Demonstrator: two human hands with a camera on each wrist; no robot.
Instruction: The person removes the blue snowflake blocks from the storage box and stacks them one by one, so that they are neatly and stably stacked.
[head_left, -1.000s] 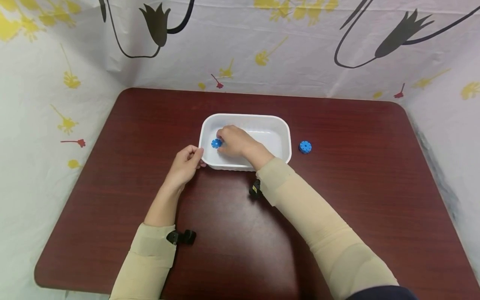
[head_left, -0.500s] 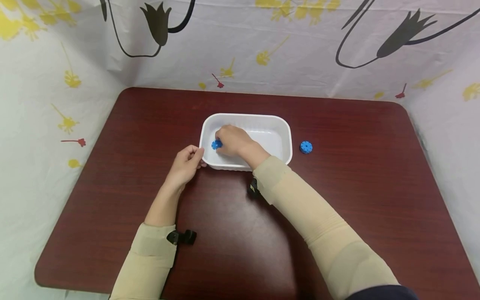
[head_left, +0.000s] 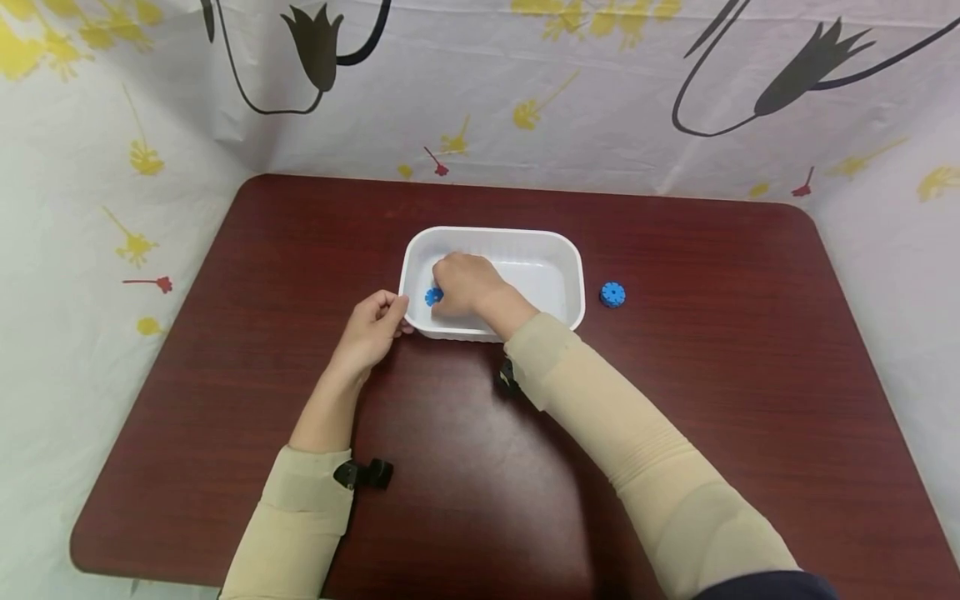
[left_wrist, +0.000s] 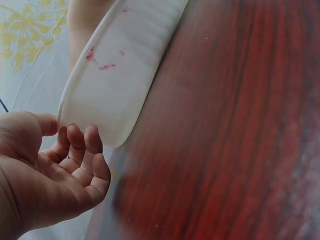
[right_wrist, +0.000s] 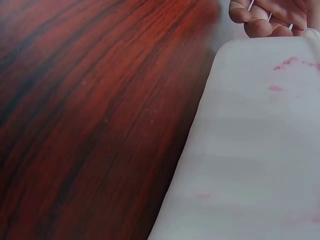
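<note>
A white rectangular tray (head_left: 491, 231) sits on the table. At its left end my left hand (head_left: 369, 330) pinches the rim, thumb on top and fingers curled below, as the left wrist view shows on the tray's wall (left_wrist: 117, 75). Inside the tray, toward the left, my right hand (head_left: 470, 285) reaches down with bent fingers and holds a small blue notched disc (head_left: 432, 297), partly covered by the fingers. Its fingertips are hidden in the head view. The right wrist view catches only the tray's outer wall (right_wrist: 250, 140) and fingers of the left hand (right_wrist: 272, 20).
To the right of the tray, a short stack of blue notched discs (head_left: 612, 294) stands on the dark red wooden table (head_left: 712, 358). A white sheet (head_left: 480, 100) with flower prints hangs behind the table.
The blue disc at my right fingers has shifted slightly toward me and turned a little, while the right hand has barely moved. My left hand and the tray stay in place.
</note>
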